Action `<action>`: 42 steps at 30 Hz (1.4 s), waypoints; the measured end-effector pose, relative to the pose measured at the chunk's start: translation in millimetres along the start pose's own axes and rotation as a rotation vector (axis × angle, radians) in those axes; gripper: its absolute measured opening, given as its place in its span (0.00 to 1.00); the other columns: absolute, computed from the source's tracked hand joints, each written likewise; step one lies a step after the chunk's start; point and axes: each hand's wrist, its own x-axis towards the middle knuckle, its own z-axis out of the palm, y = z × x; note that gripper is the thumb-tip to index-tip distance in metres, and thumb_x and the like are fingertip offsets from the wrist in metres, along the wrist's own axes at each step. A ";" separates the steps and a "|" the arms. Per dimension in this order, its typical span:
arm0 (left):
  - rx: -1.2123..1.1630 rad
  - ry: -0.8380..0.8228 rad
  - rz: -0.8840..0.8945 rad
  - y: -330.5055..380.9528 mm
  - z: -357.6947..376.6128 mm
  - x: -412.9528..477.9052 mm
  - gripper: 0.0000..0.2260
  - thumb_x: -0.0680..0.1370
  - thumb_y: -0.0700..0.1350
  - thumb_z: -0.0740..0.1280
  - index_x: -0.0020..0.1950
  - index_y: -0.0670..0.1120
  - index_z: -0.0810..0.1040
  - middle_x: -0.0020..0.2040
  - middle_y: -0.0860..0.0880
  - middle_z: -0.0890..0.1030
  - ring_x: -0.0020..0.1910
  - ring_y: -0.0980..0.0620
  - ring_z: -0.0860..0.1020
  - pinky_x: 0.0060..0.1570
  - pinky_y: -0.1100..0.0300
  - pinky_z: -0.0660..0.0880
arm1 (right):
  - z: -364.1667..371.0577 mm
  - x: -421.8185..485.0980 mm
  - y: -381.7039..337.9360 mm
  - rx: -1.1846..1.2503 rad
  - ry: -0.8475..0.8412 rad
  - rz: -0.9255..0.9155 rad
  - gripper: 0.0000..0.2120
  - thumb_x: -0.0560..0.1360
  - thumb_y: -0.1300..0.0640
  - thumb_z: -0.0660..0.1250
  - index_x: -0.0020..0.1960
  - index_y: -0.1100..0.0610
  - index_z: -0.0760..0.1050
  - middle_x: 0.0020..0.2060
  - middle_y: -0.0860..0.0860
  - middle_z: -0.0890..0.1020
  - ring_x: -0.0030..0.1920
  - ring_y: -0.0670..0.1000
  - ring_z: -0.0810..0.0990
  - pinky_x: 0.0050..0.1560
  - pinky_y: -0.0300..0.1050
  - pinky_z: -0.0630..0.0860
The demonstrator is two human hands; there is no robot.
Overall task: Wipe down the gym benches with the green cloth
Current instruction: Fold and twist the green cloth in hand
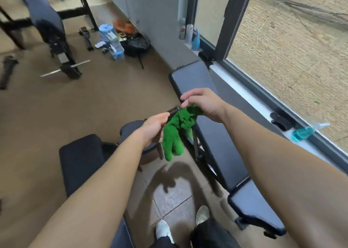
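Cloth bunched in mid-air between two hands, no bench touched yet.

Left to right: the dark padded seat (pixel 81 159) at lower left sits clear of the action; the left hand (pixel 153 130) has its grip closed on the side of the green cloth (pixel 176 132), which hangs in a crumpled wad above the floor; the right hand (pixel 202 102) pinches the cloth's top edge with the other fingers loosely spread; the long flat bench (pixel 212 119) runs beside the window sill (pixel 254 104). Likely risks: wiped as a wad, the cloth would touch little of the pad and leave streaks; the right pinch looks light, so a tug could drop the cloth onto the floor; a wide sweep could knock the blue spray bottle (pixel 305 132) lying on the sill.
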 end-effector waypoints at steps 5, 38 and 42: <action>-0.046 -0.093 -0.030 -16.4 -30.8 -8.6 0.15 0.82 0.37 0.59 0.59 0.57 0.76 0.37 0.45 0.79 0.22 0.53 0.70 0.23 0.66 0.63 | 54.5 42.9 -13.0 0.064 -0.264 0.027 0.11 0.70 0.71 0.66 0.47 0.58 0.80 0.44 0.60 0.82 0.39 0.55 0.79 0.41 0.44 0.75; 0.165 0.879 -0.355 -229.0 -152.9 -21.4 0.20 0.80 0.58 0.65 0.35 0.46 0.69 0.30 0.51 0.72 0.33 0.49 0.72 0.29 0.57 0.61 | 213.3 196.4 47.2 -0.316 -0.803 0.357 0.05 0.77 0.63 0.69 0.44 0.56 0.76 0.33 0.52 0.84 0.30 0.47 0.83 0.37 0.46 0.84; 0.308 0.992 -0.245 -230.4 -163.1 -22.8 0.24 0.77 0.62 0.66 0.30 0.45 0.70 0.30 0.50 0.71 0.33 0.50 0.71 0.31 0.55 0.63 | 205.0 202.4 58.8 -0.387 -0.633 0.266 0.06 0.77 0.61 0.70 0.42 0.54 0.77 0.36 0.50 0.83 0.32 0.48 0.82 0.39 0.44 0.83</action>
